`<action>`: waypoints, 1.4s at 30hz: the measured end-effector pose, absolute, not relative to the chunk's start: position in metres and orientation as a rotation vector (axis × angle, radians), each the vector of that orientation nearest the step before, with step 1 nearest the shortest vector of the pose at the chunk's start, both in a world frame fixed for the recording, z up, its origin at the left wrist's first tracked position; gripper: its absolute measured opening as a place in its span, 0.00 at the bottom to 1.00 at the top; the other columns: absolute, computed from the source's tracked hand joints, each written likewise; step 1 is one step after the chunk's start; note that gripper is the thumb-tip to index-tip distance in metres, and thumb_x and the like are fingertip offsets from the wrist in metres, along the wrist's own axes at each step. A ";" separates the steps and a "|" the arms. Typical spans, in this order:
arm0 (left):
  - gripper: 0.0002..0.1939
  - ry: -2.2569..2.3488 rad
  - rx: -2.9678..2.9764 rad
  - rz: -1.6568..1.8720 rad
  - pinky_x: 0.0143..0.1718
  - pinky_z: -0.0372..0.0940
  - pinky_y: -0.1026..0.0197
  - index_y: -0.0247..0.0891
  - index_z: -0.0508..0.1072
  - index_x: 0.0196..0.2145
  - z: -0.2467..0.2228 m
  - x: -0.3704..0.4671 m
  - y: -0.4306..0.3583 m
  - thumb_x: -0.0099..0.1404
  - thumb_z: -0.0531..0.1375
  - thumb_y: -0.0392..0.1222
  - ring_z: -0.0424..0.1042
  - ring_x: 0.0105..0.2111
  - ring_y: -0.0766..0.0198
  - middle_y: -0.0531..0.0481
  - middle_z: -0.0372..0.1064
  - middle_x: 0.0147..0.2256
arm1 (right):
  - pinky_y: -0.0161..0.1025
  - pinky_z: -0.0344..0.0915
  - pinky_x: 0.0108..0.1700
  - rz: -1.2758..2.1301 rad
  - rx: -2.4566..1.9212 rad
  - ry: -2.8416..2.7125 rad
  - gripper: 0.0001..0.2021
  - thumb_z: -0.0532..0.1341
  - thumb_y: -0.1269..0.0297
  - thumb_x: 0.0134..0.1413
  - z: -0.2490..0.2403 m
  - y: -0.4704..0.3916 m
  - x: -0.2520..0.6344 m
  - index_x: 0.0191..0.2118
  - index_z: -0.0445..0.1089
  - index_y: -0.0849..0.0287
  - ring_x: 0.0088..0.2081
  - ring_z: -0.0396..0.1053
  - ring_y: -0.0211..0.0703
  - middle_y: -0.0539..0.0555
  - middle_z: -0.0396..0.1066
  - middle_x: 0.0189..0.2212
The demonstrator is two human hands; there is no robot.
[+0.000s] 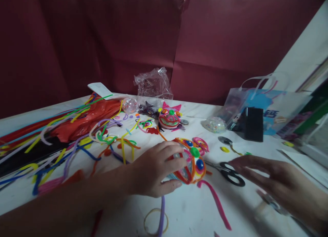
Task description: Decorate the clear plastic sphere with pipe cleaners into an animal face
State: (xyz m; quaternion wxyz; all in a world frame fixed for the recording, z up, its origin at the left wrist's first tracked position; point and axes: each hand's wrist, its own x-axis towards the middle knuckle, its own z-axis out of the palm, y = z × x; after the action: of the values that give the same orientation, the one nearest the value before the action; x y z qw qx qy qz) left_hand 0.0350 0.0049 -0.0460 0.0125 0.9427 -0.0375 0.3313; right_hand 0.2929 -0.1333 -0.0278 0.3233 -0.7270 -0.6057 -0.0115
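My left hand (160,170) is wrapped over the left side of a round craft face (191,162), covering part of it. The face has orange outlines, blue eyes and a green nose, and it rests on the white table. At the right, my right hand (276,179) is somewhat blurred, its fingertips at the black handles of the scissors (232,174). Whether the fingers grip the handles is unclear. The scissor blades point left, toward the craft face. A pink pipe cleaner (216,204) lies just below the face.
Behind stands a finished-looking pink face (169,117). Many pipe cleaners (74,151) and a red plastic bag (89,119) spread over the left. A black box (253,124), a clear bag (234,100) and a glittery ball (215,124) are at the right. A rubber band (167,220) lies in front.
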 end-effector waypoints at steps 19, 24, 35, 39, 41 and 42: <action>0.13 -0.128 3.001 1.142 0.52 0.61 0.54 0.29 0.68 0.41 -0.044 0.036 -0.002 0.62 0.54 0.41 0.61 0.49 0.55 0.37 0.63 0.45 | 0.46 0.63 0.40 -0.089 -1.378 -2.036 0.10 0.54 0.67 0.58 -0.022 -0.093 0.228 0.43 0.68 0.53 0.43 0.62 0.51 0.55 0.61 0.43; 0.13 -0.118 2.999 1.104 0.53 0.60 0.54 0.29 0.69 0.41 -0.045 0.035 -0.001 0.61 0.55 0.41 0.61 0.49 0.54 0.36 0.62 0.46 | 0.45 0.63 0.37 -0.158 -1.392 -2.096 0.10 0.53 0.69 0.58 -0.019 -0.093 0.228 0.43 0.68 0.54 0.39 0.62 0.50 0.54 0.60 0.39; 0.15 -0.110 2.956 1.094 0.52 0.61 0.53 0.29 0.67 0.43 -0.048 0.035 0.000 0.60 0.55 0.41 0.60 0.51 0.53 0.35 0.58 0.48 | 0.41 0.63 0.32 -0.162 -1.349 -2.145 0.09 0.51 0.71 0.58 -0.014 -0.091 0.222 0.38 0.68 0.59 0.35 0.62 0.48 0.56 0.61 0.34; 0.16 -0.144 2.956 1.106 0.53 0.60 0.53 0.28 0.66 0.44 -0.048 0.035 0.000 0.60 0.55 0.40 0.59 0.52 0.52 0.34 0.58 0.48 | 0.42 0.63 0.32 -0.234 -1.337 -2.176 0.09 0.50 0.72 0.58 -0.013 -0.091 0.222 0.38 0.67 0.59 0.34 0.63 0.48 0.55 0.60 0.34; 0.16 -0.152 2.949 1.104 0.54 0.60 0.53 0.28 0.66 0.45 -0.050 0.035 0.000 0.60 0.55 0.39 0.59 0.53 0.51 0.33 0.57 0.49 | 0.41 0.63 0.31 -0.240 -1.329 -2.186 0.09 0.51 0.71 0.58 -0.013 -0.091 0.223 0.38 0.67 0.59 0.34 0.63 0.47 0.55 0.60 0.34; 0.17 -0.151 2.942 1.098 0.54 0.60 0.53 0.28 0.66 0.45 -0.050 0.034 0.000 0.60 0.55 0.40 0.59 0.53 0.51 0.33 0.56 0.50 | 0.41 0.62 0.32 -0.243 -1.330 -2.188 0.08 0.51 0.72 0.58 -0.013 -0.091 0.224 0.37 0.67 0.58 0.34 0.63 0.47 0.55 0.60 0.34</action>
State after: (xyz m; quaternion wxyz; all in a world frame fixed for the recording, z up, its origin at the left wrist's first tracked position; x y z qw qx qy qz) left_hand 0.0342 0.0004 -0.0503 -0.0013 0.9358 -0.0479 0.3493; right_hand 0.2238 -0.0915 -0.0131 0.2809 -0.4962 -0.8165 -0.0906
